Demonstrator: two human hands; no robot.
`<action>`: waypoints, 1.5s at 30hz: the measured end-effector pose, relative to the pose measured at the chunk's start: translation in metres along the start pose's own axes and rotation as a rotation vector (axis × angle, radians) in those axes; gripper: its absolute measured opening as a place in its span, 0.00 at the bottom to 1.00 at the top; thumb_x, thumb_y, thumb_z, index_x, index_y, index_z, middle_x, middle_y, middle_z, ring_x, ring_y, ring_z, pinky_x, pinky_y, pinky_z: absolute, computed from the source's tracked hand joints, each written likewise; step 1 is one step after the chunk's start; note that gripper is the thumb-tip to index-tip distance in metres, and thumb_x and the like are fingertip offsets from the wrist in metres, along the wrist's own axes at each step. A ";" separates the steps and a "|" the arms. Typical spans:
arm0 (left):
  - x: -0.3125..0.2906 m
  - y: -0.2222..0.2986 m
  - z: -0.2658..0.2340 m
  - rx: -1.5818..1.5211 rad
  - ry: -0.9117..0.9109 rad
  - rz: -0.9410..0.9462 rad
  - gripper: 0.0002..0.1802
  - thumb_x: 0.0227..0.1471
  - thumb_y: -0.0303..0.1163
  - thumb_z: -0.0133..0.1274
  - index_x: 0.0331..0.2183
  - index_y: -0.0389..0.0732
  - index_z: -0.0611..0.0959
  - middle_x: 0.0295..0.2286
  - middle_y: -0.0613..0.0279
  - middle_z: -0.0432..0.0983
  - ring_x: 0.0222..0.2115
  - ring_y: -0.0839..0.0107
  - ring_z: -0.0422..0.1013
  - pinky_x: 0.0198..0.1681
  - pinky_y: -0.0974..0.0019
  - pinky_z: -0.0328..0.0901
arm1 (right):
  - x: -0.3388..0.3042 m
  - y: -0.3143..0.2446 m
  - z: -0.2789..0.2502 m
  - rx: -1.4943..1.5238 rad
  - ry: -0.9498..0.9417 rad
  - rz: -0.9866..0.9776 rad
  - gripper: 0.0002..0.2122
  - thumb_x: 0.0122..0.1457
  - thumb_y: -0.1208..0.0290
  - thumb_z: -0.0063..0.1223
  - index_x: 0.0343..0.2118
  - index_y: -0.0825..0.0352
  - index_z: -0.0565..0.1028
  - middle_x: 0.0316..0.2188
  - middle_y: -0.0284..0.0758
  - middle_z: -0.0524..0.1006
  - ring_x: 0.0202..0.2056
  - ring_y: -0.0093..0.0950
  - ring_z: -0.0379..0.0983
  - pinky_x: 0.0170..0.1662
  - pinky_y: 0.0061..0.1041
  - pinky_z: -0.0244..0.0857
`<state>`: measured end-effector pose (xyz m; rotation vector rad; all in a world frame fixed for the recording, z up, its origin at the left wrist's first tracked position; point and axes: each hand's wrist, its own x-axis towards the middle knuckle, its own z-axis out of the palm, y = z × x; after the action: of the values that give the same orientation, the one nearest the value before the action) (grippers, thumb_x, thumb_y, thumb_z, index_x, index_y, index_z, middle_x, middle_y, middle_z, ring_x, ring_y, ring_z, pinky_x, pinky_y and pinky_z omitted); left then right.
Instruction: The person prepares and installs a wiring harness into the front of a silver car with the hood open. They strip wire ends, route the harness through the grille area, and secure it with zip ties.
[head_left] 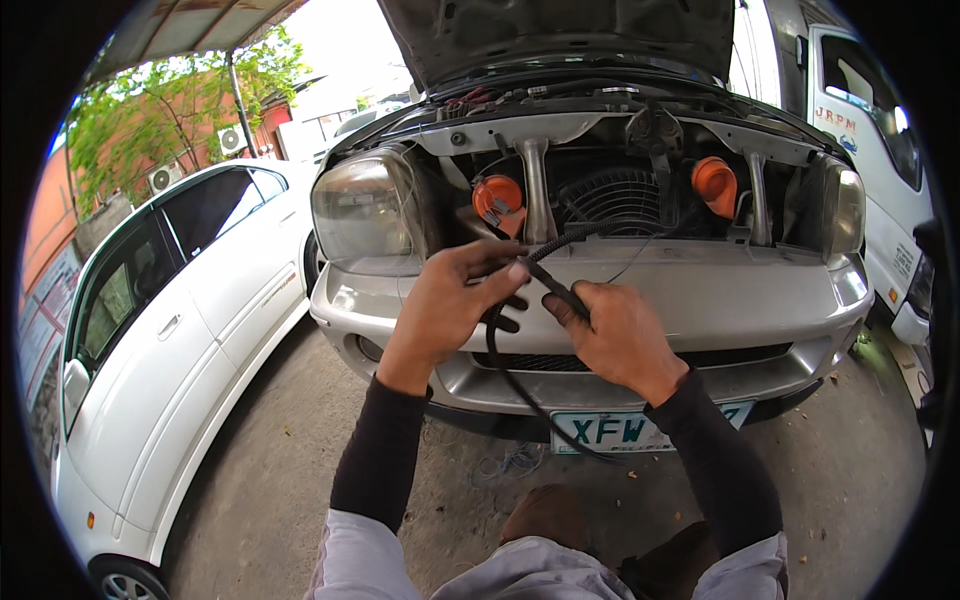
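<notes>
The left grip (pixel 445 300) and right grip (pixel 622 338) pinch black tubing (pixel 556 287); beyond them, the engine bay (pixel 490 134) holds orange fittings (pixel 715 186) above the bumper (pixel 720 300)'s edge.

Head-worn fisheye, left one of the pair, upright. Looks forward and down from above the wearer's grey clothing (pixel 540 575) at lower edge. Left hand (pixel 440 305) and right hand (pixel 625 335) near the lens, mid-frame. Silver car (pixel 700 295) just beyond, faced nose-on, raised hood (pixel 560 38) cut by top edge. White car (pixel 195 345) off left, seen side-on. Straight edges bow.
</notes>
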<state>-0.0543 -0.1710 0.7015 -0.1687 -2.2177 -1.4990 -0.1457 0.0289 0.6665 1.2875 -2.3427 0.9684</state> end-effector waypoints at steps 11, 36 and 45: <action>-0.032 -0.016 0.033 0.127 0.252 0.037 0.14 0.61 0.32 0.66 0.42 0.31 0.88 0.24 0.69 0.78 0.22 0.83 0.71 0.23 0.76 0.64 | -0.030 0.014 0.031 0.050 0.167 -0.103 0.15 0.70 0.62 0.55 0.35 0.72 0.74 0.29 0.48 0.79 0.30 0.55 0.77 0.35 0.50 0.70; -0.052 -0.056 0.146 0.037 -0.025 -0.006 0.11 0.61 0.28 0.61 0.41 0.29 0.85 0.28 0.56 0.83 0.29 0.78 0.74 0.35 0.68 0.70 | -0.145 0.072 0.059 0.563 0.076 0.514 0.09 0.54 0.74 0.62 0.29 0.73 0.75 0.19 0.42 0.74 0.22 0.33 0.70 0.30 0.37 0.66; -0.065 -0.068 0.162 0.155 0.067 0.084 0.10 0.63 0.29 0.60 0.41 0.32 0.84 0.27 0.53 0.80 0.25 0.69 0.74 0.31 0.65 0.68 | -0.169 0.061 0.052 0.353 0.334 0.321 0.11 0.63 0.70 0.63 0.36 0.71 0.73 0.27 0.47 0.77 0.28 0.51 0.76 0.31 0.42 0.66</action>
<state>-0.0683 -0.0416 0.5665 -0.1576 -2.2334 -1.2644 -0.0995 0.1232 0.5113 0.7794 -2.2131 1.6180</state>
